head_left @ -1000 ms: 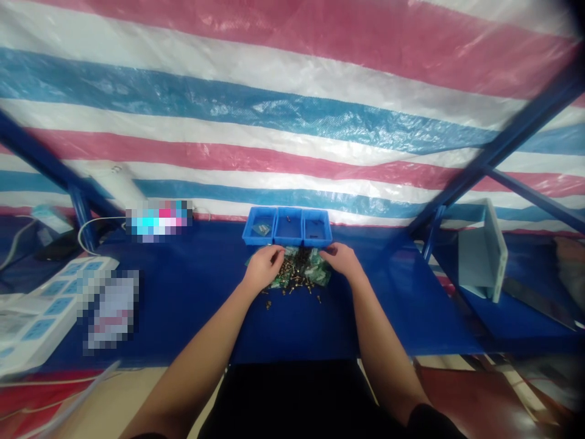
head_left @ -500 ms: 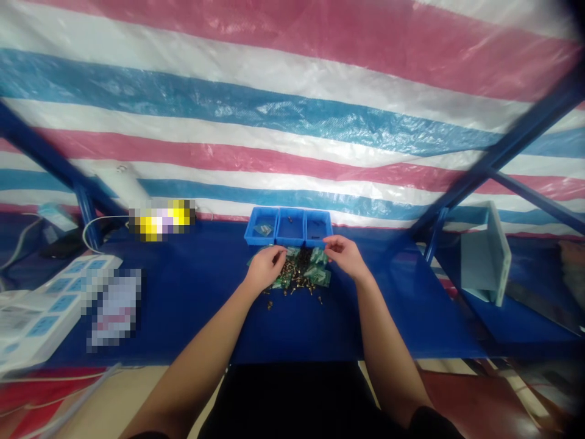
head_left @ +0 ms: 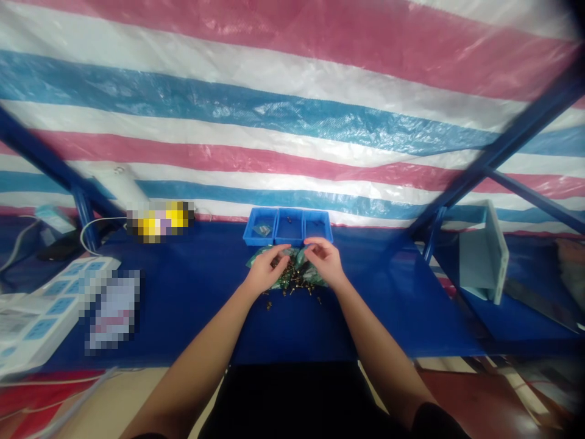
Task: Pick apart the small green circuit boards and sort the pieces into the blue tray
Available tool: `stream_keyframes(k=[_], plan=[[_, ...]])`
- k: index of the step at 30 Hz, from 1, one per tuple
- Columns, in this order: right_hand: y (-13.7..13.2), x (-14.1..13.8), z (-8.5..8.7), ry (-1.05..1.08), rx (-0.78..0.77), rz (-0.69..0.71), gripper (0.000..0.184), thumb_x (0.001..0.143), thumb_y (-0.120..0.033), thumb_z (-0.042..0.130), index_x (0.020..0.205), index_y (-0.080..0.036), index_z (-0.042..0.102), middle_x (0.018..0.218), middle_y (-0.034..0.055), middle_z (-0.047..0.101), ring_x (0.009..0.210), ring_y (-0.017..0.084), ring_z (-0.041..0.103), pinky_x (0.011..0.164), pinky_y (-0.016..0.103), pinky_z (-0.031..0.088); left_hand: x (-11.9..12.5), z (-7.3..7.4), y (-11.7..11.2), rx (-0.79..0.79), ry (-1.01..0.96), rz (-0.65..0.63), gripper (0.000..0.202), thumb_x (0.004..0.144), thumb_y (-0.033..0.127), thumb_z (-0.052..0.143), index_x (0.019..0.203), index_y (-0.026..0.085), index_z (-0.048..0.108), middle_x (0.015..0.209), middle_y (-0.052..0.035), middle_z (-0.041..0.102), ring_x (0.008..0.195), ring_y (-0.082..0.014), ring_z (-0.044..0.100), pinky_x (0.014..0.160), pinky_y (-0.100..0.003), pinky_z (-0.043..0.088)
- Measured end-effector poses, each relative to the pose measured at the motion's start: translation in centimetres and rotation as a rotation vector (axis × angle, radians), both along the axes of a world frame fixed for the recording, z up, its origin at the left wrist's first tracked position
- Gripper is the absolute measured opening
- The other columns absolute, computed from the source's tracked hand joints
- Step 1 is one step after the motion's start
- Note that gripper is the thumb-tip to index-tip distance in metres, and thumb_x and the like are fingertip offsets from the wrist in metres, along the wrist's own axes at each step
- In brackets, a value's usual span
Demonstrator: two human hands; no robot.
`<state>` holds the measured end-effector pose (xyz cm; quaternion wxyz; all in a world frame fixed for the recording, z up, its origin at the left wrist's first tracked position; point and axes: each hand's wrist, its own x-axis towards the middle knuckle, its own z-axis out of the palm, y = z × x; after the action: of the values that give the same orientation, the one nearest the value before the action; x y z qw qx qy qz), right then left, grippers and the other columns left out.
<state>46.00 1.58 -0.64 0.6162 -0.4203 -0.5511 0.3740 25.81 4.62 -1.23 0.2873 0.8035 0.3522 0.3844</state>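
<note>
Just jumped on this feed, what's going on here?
A person has both bare hands over a heap of small screw-like parts among green plastic packets on a blue table. The left hand is on the heap's left side, the right hand on its right; whether either grips anything is too small to tell. Just beyond stand three blue bins; the left one holds a small packet.

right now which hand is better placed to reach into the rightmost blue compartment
Probably the right hand: it is just in front of the rightmost compartment, close to its near edge. The left hand is farther off, at the left side of the pile of small parts.
</note>
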Motion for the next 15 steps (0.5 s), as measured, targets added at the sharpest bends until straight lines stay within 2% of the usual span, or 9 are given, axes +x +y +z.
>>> stream_keyframes(k=[3,9,15], plan=[[-0.3,-0.6,0.0,-0.065,-0.001,0.06,0.033,0.082,-0.04,0.067,0.108,-0.02,0.062,0.08,0.002,0.063,0.069,0.013,0.06,0.067,0.028,0.053,0.1,0.0,0.0,0.012,-0.03,0.009,0.034,0.092,0.035,0.052,0.122,0.02,0.059,0.094,-0.0047,0.072,0.072,-0.0142,0.065,0.068,-0.027,0.054],[-0.5,-1.0,0.0,-0.049,0.039,0.07,0.032,0.082,-0.038,0.067,0.109,-0.022,0.062,0.099,0.0063,0.065,0.074,0.013,0.06,0.068,0.028,0.053,0.2,0.2,0.0,0.017,-0.069,0.035,0.038,0.091,0.035,0.054,0.127,0.021,0.055,0.108,-0.0075,0.07,0.074,-0.0144,0.064,0.067,-0.027,0.053],[-0.5,-1.5,-0.1,0.006,0.084,0.024,0.021,0.08,-0.034,0.069,0.097,-0.022,0.067,0.105,0.0069,0.062,0.079,0.014,0.061,0.071,0.029,0.054,0.2,0.1,0.2,-0.057,-0.172,-0.004,0.034,0.089,0.036,0.059,0.119,0.02,0.06,0.08,-0.002,0.068,0.064,-0.0129,0.059,0.065,-0.026,0.049]])
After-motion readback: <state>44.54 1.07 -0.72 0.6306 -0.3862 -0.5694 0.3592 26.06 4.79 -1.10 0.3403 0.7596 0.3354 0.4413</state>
